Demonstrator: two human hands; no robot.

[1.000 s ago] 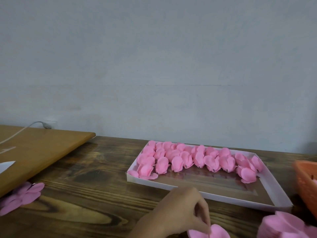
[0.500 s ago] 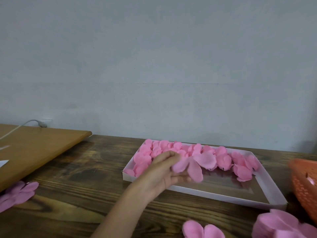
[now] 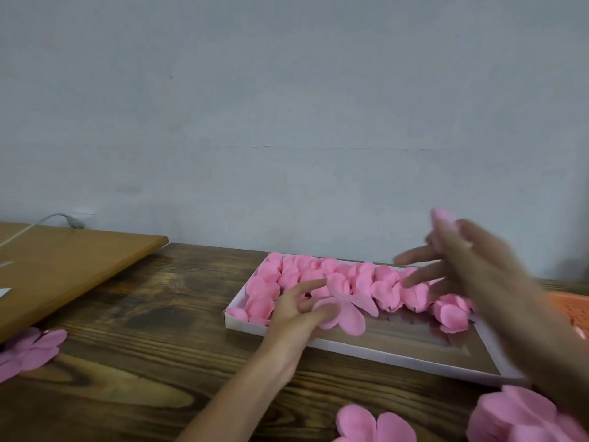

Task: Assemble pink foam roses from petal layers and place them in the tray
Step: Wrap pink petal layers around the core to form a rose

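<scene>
On the wooden table (image 3: 143, 314), one tray (image 3: 350, 347) holds roses (image 3: 385, 288); left fingers (image 3: 306, 287) pinch one petal layer (image 3: 350, 317), right fingers (image 3: 420, 275) blurred, unclear.

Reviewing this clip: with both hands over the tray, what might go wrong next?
1. The left hand holds the petal layer low over the tray; it may knock the packed roses out of their rows.
2. The right hand is motion-blurred, with a small pink piece at its fingertips; the grip is unclear, so the piece might drop.
3. Its forearm is right by the petal stack and could scatter it.
</scene>
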